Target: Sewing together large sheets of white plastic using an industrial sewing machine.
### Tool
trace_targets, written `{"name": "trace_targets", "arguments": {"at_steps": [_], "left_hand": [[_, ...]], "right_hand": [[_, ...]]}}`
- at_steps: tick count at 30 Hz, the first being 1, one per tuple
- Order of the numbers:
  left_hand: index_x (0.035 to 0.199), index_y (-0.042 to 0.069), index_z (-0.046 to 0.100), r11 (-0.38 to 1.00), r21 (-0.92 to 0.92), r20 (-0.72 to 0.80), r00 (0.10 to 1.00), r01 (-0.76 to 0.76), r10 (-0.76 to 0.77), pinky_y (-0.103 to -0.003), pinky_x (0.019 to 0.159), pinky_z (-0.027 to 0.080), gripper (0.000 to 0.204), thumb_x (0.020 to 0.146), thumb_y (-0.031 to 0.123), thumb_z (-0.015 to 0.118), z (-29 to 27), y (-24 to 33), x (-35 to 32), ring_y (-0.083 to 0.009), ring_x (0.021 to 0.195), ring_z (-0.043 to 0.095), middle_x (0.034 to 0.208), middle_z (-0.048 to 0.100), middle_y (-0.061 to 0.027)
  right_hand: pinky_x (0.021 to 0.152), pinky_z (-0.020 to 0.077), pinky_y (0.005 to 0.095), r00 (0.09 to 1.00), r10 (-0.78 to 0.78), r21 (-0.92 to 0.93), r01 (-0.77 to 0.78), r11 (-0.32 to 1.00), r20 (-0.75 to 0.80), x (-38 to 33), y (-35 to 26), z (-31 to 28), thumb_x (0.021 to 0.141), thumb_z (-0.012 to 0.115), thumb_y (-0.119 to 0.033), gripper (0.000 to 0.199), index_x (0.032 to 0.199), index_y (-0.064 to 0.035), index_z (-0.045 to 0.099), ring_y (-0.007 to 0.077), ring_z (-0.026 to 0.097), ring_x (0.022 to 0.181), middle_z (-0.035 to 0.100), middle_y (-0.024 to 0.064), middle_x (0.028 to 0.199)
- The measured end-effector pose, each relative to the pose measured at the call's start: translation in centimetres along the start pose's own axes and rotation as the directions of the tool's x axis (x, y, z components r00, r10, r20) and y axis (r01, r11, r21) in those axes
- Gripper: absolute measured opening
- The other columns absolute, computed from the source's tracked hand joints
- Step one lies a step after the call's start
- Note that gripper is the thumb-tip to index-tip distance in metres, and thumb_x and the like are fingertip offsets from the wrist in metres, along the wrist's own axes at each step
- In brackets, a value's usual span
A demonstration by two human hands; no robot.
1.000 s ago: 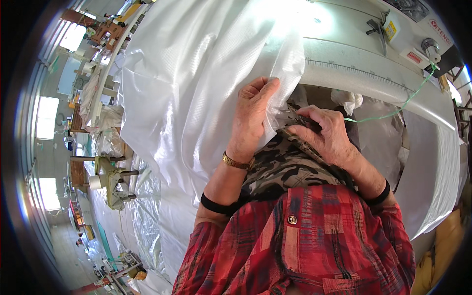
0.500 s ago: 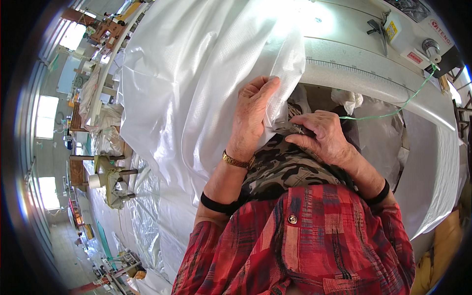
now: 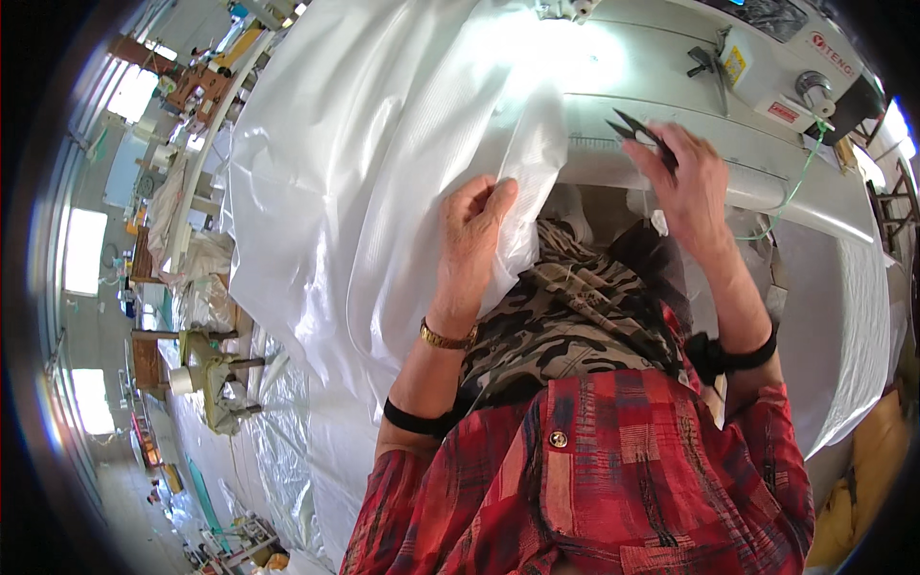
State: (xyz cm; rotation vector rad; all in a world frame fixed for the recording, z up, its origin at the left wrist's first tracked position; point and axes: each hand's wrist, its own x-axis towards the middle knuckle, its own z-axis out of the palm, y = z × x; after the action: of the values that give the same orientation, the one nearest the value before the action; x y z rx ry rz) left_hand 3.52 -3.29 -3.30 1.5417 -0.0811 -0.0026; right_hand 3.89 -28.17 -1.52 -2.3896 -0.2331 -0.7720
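A large glossy white plastic sheet (image 3: 316, 182) spreads over the left half of the view and hangs toward my lap. My left hand (image 3: 470, 230) is closed on the folded edge of this sheet, thumb pressed against the fingers. Over the front edge of the table, my right hand (image 3: 695, 192) grips a pair of small black thread snips (image 3: 652, 136). Their two pointed blades stand apart and point up and left, away from the sheet. Part of the snips is hidden by my fingers.
A sewing machine (image 3: 781, 81) stands at the upper right, with green thread (image 3: 797, 196) trailing from its knob. Its metal presser part (image 3: 567, 10) shows at the top, above a bright light. A black lever (image 3: 704, 63) is beside the machine. At left stands a stool (image 3: 206, 364).
My right hand has moved up and right from beside the sheet's edge to above the table edge, and the snips now show clearly. My left hand, still holding the sheet, sits slightly lower.
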Motion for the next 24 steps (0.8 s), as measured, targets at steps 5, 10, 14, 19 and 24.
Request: {"name": "trace_targets", "arguments": {"at_steps": [5, 10, 14, 19, 24], "left_hand": [[0.071, -0.002, 0.05, 0.944, 0.3, -0.025, 0.988, -0.137, 0.151, -0.024, 0.051, 0.024, 0.031, 0.092, 0.014, 0.067, 0.1, 1.3, 0.1, -0.0031, 0.061, 0.031, 0.064, 0.037, 0.0074], [0.073, -0.004, 0.053, 0.929, 0.311, -0.067, 0.971, -0.198, 0.229, -0.024, 0.049, 0.025, 0.027, 0.091, 0.01, 0.067, -0.4, 3.0, 0.0, -0.0033, 0.058, 0.032, 0.061, 0.038, 0.0055], [0.079, -0.003, 0.065, 0.81, 0.486, -0.015, 0.924, -0.328, 0.383, -0.022, 0.048, 0.026, 0.015, 0.09, 0.007, 0.069, -1.0, 5.4, 2.0, -0.0009, 0.056, 0.035, 0.062, 0.044, 0.0084], [0.073, -0.002, 0.058, 0.365, 0.708, 0.442, 0.782, -0.605, 0.438, -0.037, 0.051, 0.043, 0.014, 0.085, 0.006, 0.061, 2.9, 12.4, 2.6, -0.0242, 0.052, 0.054, 0.058, 0.053, -0.0149], [0.078, 0.005, 0.056, 0.05, 0.676, 0.722, 0.674, -0.735, 0.159, -0.042, 0.053, 0.046, 0.012, 0.089, 0.009, 0.057, 0.9, 6.7, 1.7, -0.0336, 0.062, 0.06, 0.068, 0.056, -0.0132]], "right_hand": [[0.079, 0.0472, 0.0412, 0.988, -0.071, -0.446, 0.127, 0.886, 0.14, 4.3, 5.7, 1.6, 0.092, 0.061, -0.042, 0.039, 0.099, -0.0045, 0.068, 0.0294, 0.063, 0.083, 0.066, 0.0097, 0.088], [0.088, 0.0426, 0.0434, 0.945, -0.321, -0.463, 0.257, 0.848, -0.064, 3.3, 1.7, 3.7, 0.085, 0.066, -0.032, 0.029, 0.1, -0.0077, 0.066, 0.024, 0.054, 0.106, 0.061, 0.0037, 0.102], [0.092, 0.0417, 0.0466, 0.949, -0.304, -0.309, 0.315, 0.897, 0.083, -0.4, -3.8, 9.3, 0.078, 0.061, -0.014, 0.032, 0.108, -0.003, 0.063, 0.0301, 0.053, 0.106, 0.061, 0.0102, 0.107], [0.099, 0.0425, 0.0414, 0.998, 0.024, 0.97, -0.057, 0.235, 0.052, -0.4, -14.2, 21.4, 0.083, 0.061, -0.014, 0.026, 0.107, -0.0036, 0.062, 0.0276, 0.054, 0.115, 0.057, 0.0167, 0.122], [0.095, 0.0446, 0.0423, 0.875, -0.461, 0.781, 0.184, 0.597, 0.146, -3.9, -11.9, 21.7, 0.086, 0.059, -0.015, 0.018, 0.1, -0.004, 0.064, 0.0283, 0.057, 0.109, 0.061, 0.0174, 0.112]]}}
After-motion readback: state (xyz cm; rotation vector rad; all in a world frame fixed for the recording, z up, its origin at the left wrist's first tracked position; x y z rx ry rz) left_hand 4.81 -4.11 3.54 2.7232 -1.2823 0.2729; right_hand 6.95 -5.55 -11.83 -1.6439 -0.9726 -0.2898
